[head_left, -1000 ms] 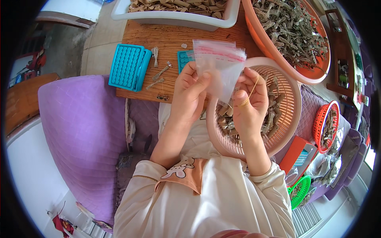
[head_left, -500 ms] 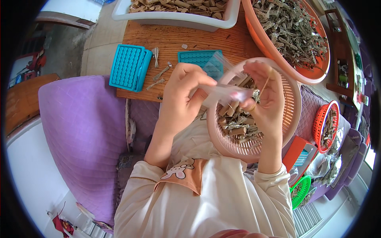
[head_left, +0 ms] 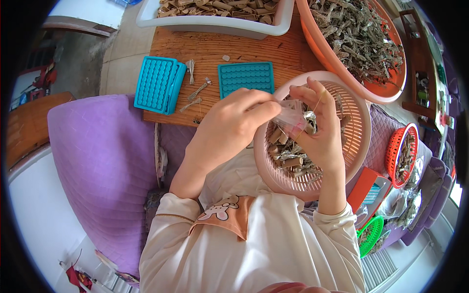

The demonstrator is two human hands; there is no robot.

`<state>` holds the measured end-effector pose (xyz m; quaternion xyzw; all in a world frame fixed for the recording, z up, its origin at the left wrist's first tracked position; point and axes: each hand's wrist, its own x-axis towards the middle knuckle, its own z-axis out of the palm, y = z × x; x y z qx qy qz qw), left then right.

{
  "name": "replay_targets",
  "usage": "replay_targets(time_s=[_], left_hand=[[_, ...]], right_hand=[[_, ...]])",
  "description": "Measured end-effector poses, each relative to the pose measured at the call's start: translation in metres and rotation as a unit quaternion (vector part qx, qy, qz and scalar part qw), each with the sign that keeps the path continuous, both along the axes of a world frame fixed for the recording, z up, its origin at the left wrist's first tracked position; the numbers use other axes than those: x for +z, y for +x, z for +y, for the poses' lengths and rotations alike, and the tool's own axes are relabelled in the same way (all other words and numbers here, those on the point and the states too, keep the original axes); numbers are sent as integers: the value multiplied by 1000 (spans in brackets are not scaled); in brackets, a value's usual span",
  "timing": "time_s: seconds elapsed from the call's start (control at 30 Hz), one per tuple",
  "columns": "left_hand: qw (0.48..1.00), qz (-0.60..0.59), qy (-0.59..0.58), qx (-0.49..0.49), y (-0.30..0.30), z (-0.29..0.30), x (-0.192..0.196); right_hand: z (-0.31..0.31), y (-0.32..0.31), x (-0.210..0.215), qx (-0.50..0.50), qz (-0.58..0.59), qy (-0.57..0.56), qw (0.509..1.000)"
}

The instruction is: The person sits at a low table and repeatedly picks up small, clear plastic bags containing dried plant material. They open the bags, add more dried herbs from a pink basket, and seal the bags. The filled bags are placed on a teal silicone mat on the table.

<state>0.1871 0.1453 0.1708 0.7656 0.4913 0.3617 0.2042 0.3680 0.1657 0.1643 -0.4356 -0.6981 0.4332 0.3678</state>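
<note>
A small clear plastic bag (head_left: pixel 291 116) with something pinkish inside is held over the pink slotted basket (head_left: pixel 360 161). My left hand (head_left: pixel 234 119) pinches the bag's left end between thumb and fingers. On the other side, my right hand (head_left: pixel 323 134) grips the bag's lower right with its thumb, its upper fingers raised and bent. What looks like a thin tan rubber band (head_left: pixel 319 103) loops over those raised fingers. Below the hands, the basket contains short brown tubes (head_left: pixel 293 162) and bundles of thin silvery-brown strands; the hands hide part of them.
Turquoise dimpled trays (head_left: pixel 157 85) are stacked on the wooden table (head_left: pixel 215 46), near another tray (head_left: pixel 245 78) and small tied bundles (head_left: pixel 191 72). Behind stand a white bin (head_left: pixel 215 22) of brown pieces and an orange tub (head_left: pixel 312 36) of dried-looking bundles. A red basket (head_left: pixel 394 156) stands right.
The bag has moved from over the middle tray to over the basket and looks more gathered. My left hand has shifted right and lower, closer to my right hand, whose fingers have bent more.
</note>
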Motion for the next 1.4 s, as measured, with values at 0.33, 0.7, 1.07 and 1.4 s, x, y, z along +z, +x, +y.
replay_targets(time_s=[0.33, 0.7, 1.07, 1.4], left_hand=[[976, -206, -76, 10, -2, 8, -21], [879, -447, -152, 64, 14, -3, -47], [907, -406, -23, 112, 20, 0, -49], [942, -313, 68, 102, 13, -1, -59]], right_hand=[[-6, 5, -25, -98, -4, 17, 995], [-24, 1, -40, -147, 76, -71, 984], [-21, 3, -45, -64, 47, 68, 995], [-27, 4, -42, -62, 12, 87, 994]])
